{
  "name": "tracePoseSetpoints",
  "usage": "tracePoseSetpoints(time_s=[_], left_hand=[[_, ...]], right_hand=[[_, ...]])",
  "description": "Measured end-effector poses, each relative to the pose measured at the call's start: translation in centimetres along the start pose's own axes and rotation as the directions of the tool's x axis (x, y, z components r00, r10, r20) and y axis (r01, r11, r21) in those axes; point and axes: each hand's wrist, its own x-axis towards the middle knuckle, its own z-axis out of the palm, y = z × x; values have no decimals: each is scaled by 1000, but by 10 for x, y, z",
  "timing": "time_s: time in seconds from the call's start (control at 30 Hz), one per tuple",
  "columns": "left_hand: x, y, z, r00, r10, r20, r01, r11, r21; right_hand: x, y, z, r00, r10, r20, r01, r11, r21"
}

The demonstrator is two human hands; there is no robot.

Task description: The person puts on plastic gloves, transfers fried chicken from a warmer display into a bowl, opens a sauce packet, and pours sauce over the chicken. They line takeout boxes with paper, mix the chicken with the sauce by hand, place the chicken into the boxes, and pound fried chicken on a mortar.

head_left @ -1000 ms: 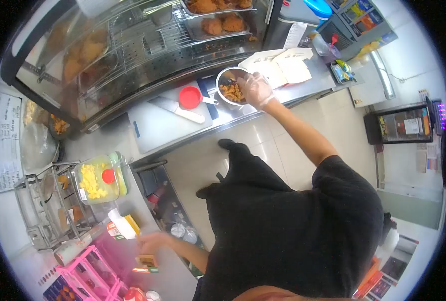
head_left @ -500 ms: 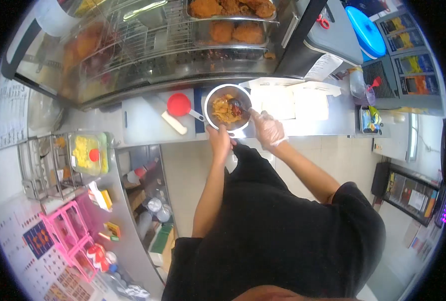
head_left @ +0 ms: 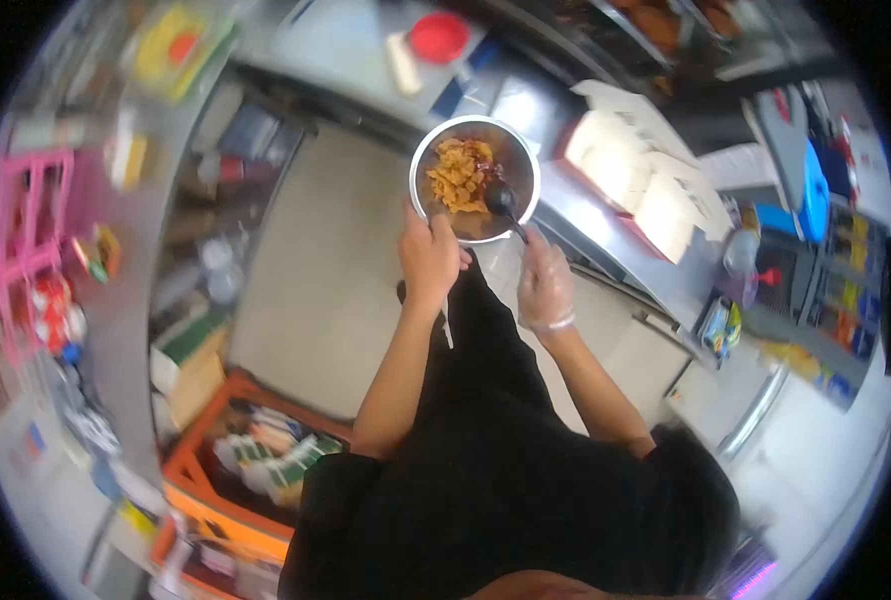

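A round metal bowl (head_left: 520, 170) is held level in front of my body, near the counter's edge. Golden-brown fried pieces (head_left: 458, 172) fill its left part, and dark red sauce (head_left: 492, 172) shows beside them. My left hand (head_left: 428, 255), bare, grips the near left rim, thumb at the edge and fingers underneath. Wrapped in a clear plastic glove, my right hand (head_left: 546, 285) is closed round the handle of a black spoon (head_left: 502, 201). The spoon's head rests inside the bowl, at the right of the fried pieces.
An open paper box (head_left: 620, 150) lies on the counter to the right. A red measuring cup (head_left: 438, 38) and a whitish cylindrical piece (head_left: 402, 65) are on a board at the back. An orange crate (head_left: 230, 520) stands on the floor at lower left. Pink baskets (head_left: 30, 220) hang left.
The view has turned, so the counter now runs diagonally. My hands have drawn the bowl off the counter towards me; the spoon stays in it.
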Motion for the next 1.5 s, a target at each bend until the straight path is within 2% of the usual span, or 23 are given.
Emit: tracePoseSetpoints(time_s=[0.1,0.23,0.3,0.37,0.4,0.5,0.53,0.57,0.63,0.73,0.83,0.87,0.97,1.1,1.13,1.23,1.3,1.37,1.5], left_hand=[[-26,-65,-44,992,-86,-96,82,996,-47],[-26,-164,-79,944,-282,-169,265,957,-117],[-17,-224,-88,901,-395,-179,364,913,-184],[-3,-260,-87,906,-341,-252,332,940,-79],[5,-279,-86,899,-365,-242,349,931,-105],[23,-338,-81,899,-397,-187,364,912,-186],[30,-350,-79,905,-389,-173,356,914,-194],[41,-358,-78,914,-361,-182,325,924,-202],[60,-367,-69,903,-392,-176,355,911,-208],[87,-376,-62,919,-354,-172,320,927,-194],[111,-378,-59,933,-302,-195,269,946,-180],[117,-372,-60,932,-305,-194,269,944,-192],[137,-362,-67,937,-279,-209,233,948,-218],[171,-360,-82,934,-273,-230,207,939,-274],[181,-359,-85,932,-272,-241,193,932,-305],[208,-377,-94,923,-278,-268,165,912,-376],[221,-388,-103,918,-278,-283,156,909,-387],[225,-397,-111,917,-284,-281,142,888,-437],[221,-407,-120,897,-319,-305,152,872,-466]], right_hand=[[-44,-3,36,957,17,288,-9,1000,-29],[-96,18,104,928,-9,373,-1,1000,26],[-105,22,132,871,34,490,-33,999,-11],[-111,41,167,801,106,589,-85,994,-63],[-116,56,183,838,88,539,-68,996,-56],[-128,109,226,786,26,617,-48,999,19],[-124,103,237,777,88,623,24,985,-170],[-126,113,249,785,71,615,43,985,-169],[-126,140,269,806,6,591,100,984,-145],[-119,156,294,819,36,572,105,972,-212],[-94,161,311,858,-42,512,119,986,-119],[-82,163,315,809,-52,585,153,980,-125],[-50,152,324,833,-45,551,75,997,-32],[-5,150,350,803,-176,570,177,983,54],[8,152,357,810,-236,537,171,971,169],[47,183,388,864,-252,435,158,958,241],[89,207,418,912,-240,333,213,970,115],[129,250,453,934,-281,221,325,926,-194],[202,268,475,909,-413,52,407,856,-318]])
